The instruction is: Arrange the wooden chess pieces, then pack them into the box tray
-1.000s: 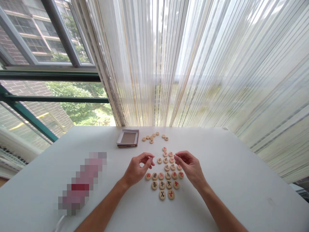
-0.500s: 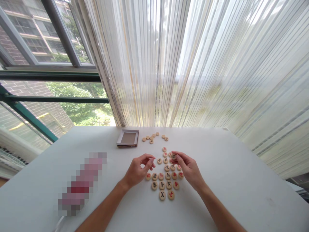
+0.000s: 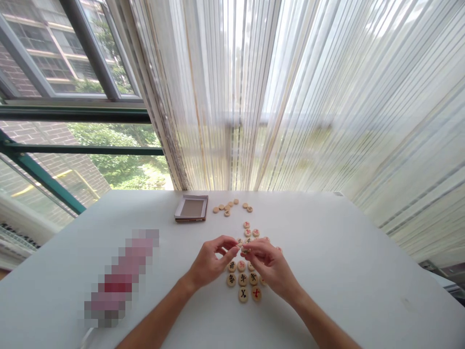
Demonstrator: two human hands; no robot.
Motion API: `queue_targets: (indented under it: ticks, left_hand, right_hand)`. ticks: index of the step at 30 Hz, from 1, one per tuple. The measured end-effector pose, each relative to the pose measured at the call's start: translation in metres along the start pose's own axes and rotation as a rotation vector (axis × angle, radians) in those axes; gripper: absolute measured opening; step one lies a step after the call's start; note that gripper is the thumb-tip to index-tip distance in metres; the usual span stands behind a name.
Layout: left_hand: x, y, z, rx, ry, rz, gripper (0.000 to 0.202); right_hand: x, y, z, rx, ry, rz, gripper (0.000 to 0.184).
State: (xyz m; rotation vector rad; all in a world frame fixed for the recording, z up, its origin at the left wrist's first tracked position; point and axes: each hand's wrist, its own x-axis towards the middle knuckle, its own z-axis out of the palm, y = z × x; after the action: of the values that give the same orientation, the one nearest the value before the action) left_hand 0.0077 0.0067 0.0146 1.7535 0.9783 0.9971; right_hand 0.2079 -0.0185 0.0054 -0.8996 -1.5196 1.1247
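Several round wooden xiangqi pieces lie in rows on the white table, face up with black or red characters. In my right hand (image 3: 271,264) a black-character xiangqi piece (image 3: 245,251) is pinched between thumb and fingers, above the middle rows. My left hand (image 3: 214,261) is just left of it, thumb and index finger curved and a little apart, with nothing visible between them. Its fingertips come close to another black piece (image 3: 240,242); contact is unclear. Nearer me sit a black piece (image 3: 243,294) and a red piece (image 3: 256,293). My right hand covers part of the rows.
An open shallow box (image 3: 192,208) stands at the table's back left. Beside it are several scattered pieces (image 3: 227,213), most with blank sides showing. A blurred pinkish object (image 3: 121,276) with a cord lies on the left. Sheer curtains (image 3: 247,97) hang behind the table.
My right hand has moved left and slightly nearer me with its piece, uncovering pieces at the back right. My left hand has shifted a little right, so both hands are now close together.
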Motion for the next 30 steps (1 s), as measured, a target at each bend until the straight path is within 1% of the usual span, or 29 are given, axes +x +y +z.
queue_targets:
  ticks: [4,8,10,13,16,19,22,26,30]
  left_hand:
    - [-0.002,0.001,0.004,-0.008,-0.045,0.010,0.023]
    - [-0.003,-0.002,0.005,-0.092,-0.051,-0.029,0.023]
    - [-0.001,-0.005,0.002,-0.163,-0.026,-0.062,0.024]
    - [0.003,-0.011,-0.006,-0.289,0.034,-0.104,0.026]
    - [0.007,-0.018,-0.015,-0.346,0.069,-0.137,0.030]
    - [0.010,-0.025,-0.019,-0.372,0.082,-0.154,0.031]
    - [0.010,-0.029,-0.017,-0.361,0.095,-0.135,0.030]
    - [0.009,-0.028,-0.016,-0.325,0.117,-0.097,0.024]
    - [0.009,-0.024,-0.017,-0.320,0.095,-0.107,0.022]
  right_hand:
    - [-0.004,-0.001,0.007,-0.029,-0.014,-0.011,0.019]
    - [-0.005,-0.004,0.007,-0.107,-0.007,-0.050,0.013]
    - [-0.005,-0.006,0.004,-0.175,0.004,-0.079,0.014]
    - [-0.005,-0.007,-0.001,-0.272,0.053,-0.112,0.015]
    - [-0.003,-0.008,-0.007,-0.302,0.104,-0.095,0.015]
    - [0.000,-0.008,-0.011,-0.277,0.151,-0.071,0.015]
    - [0.002,-0.006,-0.012,-0.276,0.176,-0.070,0.015]
    - [0.001,-0.006,-0.011,-0.286,0.178,-0.070,0.015]
    - [0.000,-0.006,-0.011,-0.296,0.179,-0.068,0.015]
